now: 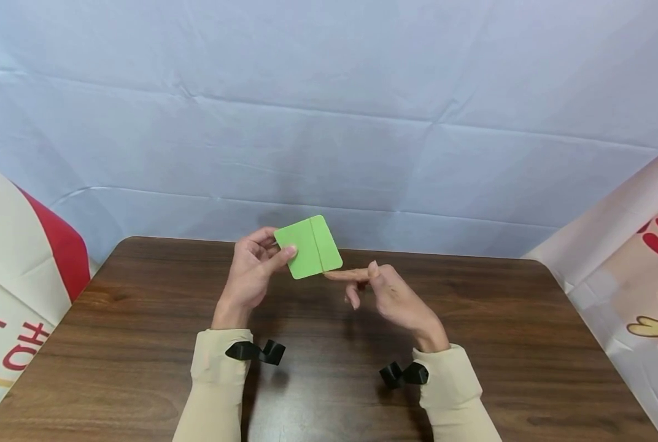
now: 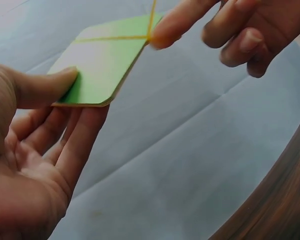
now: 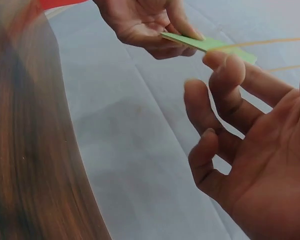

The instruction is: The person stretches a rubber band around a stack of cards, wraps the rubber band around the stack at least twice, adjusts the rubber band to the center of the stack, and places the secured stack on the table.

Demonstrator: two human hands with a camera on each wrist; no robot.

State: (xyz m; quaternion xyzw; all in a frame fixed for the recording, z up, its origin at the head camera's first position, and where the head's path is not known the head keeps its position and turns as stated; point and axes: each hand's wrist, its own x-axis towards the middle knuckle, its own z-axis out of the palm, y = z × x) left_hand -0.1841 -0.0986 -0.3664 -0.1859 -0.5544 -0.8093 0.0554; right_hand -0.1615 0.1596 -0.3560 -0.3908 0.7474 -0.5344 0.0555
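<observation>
A thin green square pad (image 1: 309,247) with rounded corners has a yellowish rubber band (image 1: 317,245) round it and is held up above the brown wooden table (image 1: 141,344). My left hand (image 1: 268,255) pinches its left corner, thumb on top and fingers underneath (image 2: 75,145). My right hand (image 1: 362,282) points its straight index finger at the pad's lower right edge, and the fingertip (image 2: 162,37) touches the band (image 2: 112,38) there. Its other fingers (image 3: 215,120) hang loosely curled. In the right wrist view, band strands (image 3: 270,41) run past the pad (image 3: 210,44).
A creased pale blue cloth (image 1: 329,123) hangs behind the table's far edge. White banners with red print stand at the left (image 1: 14,294) and right (image 1: 638,276). Black straps (image 1: 257,352) sit at both beige sleeves.
</observation>
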